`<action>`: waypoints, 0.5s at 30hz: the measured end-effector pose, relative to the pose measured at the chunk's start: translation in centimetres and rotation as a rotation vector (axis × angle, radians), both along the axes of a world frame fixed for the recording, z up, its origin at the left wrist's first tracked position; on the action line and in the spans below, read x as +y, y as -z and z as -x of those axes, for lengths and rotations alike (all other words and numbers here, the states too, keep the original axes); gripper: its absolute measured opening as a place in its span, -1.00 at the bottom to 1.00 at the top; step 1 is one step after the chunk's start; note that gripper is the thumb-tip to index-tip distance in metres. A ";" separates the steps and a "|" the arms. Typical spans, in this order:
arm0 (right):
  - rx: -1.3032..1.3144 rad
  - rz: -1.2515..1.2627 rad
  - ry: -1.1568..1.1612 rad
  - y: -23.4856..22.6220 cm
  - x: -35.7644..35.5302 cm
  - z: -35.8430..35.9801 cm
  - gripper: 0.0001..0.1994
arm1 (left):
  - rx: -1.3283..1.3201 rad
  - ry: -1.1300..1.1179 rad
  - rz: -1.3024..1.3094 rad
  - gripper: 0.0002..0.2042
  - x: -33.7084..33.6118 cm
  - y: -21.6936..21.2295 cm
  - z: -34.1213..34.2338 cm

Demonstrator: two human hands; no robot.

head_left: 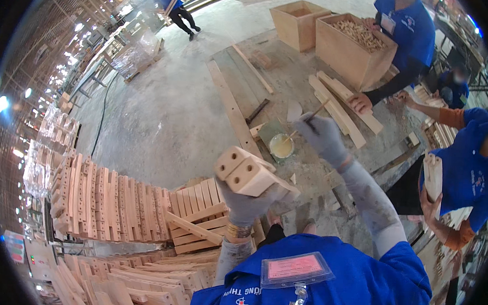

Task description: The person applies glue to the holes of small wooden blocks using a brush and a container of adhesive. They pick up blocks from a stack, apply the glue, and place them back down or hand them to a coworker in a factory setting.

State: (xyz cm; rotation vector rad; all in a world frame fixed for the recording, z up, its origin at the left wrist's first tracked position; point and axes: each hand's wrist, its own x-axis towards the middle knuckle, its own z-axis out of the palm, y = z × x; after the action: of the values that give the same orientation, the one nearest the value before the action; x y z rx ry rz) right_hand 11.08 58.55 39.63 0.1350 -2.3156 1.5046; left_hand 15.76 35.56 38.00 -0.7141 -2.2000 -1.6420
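In my gloved left hand I grip two pale wooden pieces side by side, their end faces turned up with round drilled holes in them. My gloved right hand is closed around a thin stick. The stick's lower end reaches into a small cup of creamy yellowish liquid standing on the work surface. Whether the stick has bristles at its tip cannot be seen.
Stacks of drilled wooden parts fill the left and lower left. Long planks lie beyond the cup. At the right, a co-worker's hand rests on boards near a wooden box of dowels; another person holds a wooden piece.
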 end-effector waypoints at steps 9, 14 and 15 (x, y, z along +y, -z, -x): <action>0.038 -0.328 0.007 13.1 -2.1 2.7 -0.77 | -0.123 -0.081 0.003 -0.14 -1.6 3.3 -0.6; -0.143 -0.330 0.028 14.1 -1.9 2.0 -0.75 | -0.055 -0.100 0.106 -0.04 -1.4 4.2 -0.1; -0.086 -0.267 0.034 14.1 -1.8 1.7 -0.75 | -0.049 -0.117 0.107 -0.01 -1.3 4.3 0.1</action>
State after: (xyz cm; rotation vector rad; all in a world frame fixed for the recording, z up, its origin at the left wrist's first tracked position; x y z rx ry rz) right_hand 9.35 56.72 25.49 0.1015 -2.5657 1.2015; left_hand 15.69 34.21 33.74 -0.5667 -2.3318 -1.5099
